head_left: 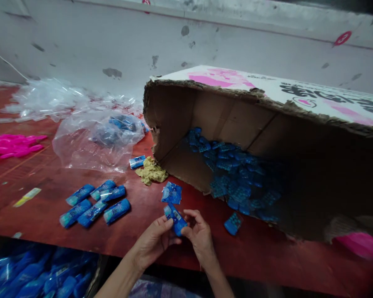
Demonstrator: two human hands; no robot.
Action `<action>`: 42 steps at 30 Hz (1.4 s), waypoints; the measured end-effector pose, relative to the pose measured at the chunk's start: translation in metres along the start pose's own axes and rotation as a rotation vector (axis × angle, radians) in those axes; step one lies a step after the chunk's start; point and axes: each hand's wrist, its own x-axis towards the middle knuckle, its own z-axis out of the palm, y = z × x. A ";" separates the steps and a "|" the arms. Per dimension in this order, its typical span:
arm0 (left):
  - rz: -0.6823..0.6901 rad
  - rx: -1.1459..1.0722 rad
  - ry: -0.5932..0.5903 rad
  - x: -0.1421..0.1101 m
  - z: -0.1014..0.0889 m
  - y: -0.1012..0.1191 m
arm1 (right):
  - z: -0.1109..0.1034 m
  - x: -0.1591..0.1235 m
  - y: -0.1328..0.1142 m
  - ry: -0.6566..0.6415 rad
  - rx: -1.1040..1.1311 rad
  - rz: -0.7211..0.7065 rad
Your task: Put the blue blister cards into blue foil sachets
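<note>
Together, both hands (202,239) grip and partly cover a blue packet (176,219), while the carton (174,105) is murky inside at right.

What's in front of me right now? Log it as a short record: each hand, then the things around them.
Left hand: holding a blue printed packet
Right hand: at that packet's near end; grip unclear
Just beyond hands: flat blue printed pieces
Left of hands: six blue packets on the red table
Cardboard box: opening toward person, blue pieces heaped inside
Beside box: crumpled yellow material; clear plastic bag, blue contents
Far left: pink pieces
</note>
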 end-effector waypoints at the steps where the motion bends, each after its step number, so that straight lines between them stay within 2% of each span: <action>1: -0.002 -0.009 -0.005 -0.001 0.000 0.000 | 0.001 0.000 -0.001 -0.015 -0.011 -0.019; 3: -0.005 -0.031 -0.002 -0.002 0.000 -0.001 | 0.000 -0.001 -0.002 -0.057 0.019 -0.026; 11: -0.015 -0.061 -0.003 -0.005 0.002 -0.007 | -0.007 0.000 -0.011 -0.292 0.179 0.101; 14: -0.012 -0.051 -0.004 -0.005 0.005 -0.005 | -0.004 0.001 -0.011 -0.276 0.205 0.105; 17: 0.013 -0.054 0.050 -0.004 0.008 -0.005 | -0.001 0.001 -0.011 -0.218 0.209 0.077; 23: 0.042 -0.073 0.172 -0.004 0.017 -0.012 | 0.000 -0.003 -0.010 -0.127 0.060 0.045; 27: 0.065 -0.073 0.208 -0.002 0.023 -0.017 | -0.002 -0.005 -0.009 -0.061 -0.042 0.033; 30: 0.081 -0.067 0.219 -0.003 0.022 -0.017 | -0.003 -0.005 -0.006 -0.027 -0.018 0.049; 38: 0.080 0.016 0.205 -0.008 0.017 -0.015 | 0.003 -0.004 -0.001 -0.055 0.061 0.070; 42: 0.092 0.074 0.266 -0.008 0.008 -0.018 | 0.010 -0.004 -0.002 -0.109 -0.105 0.045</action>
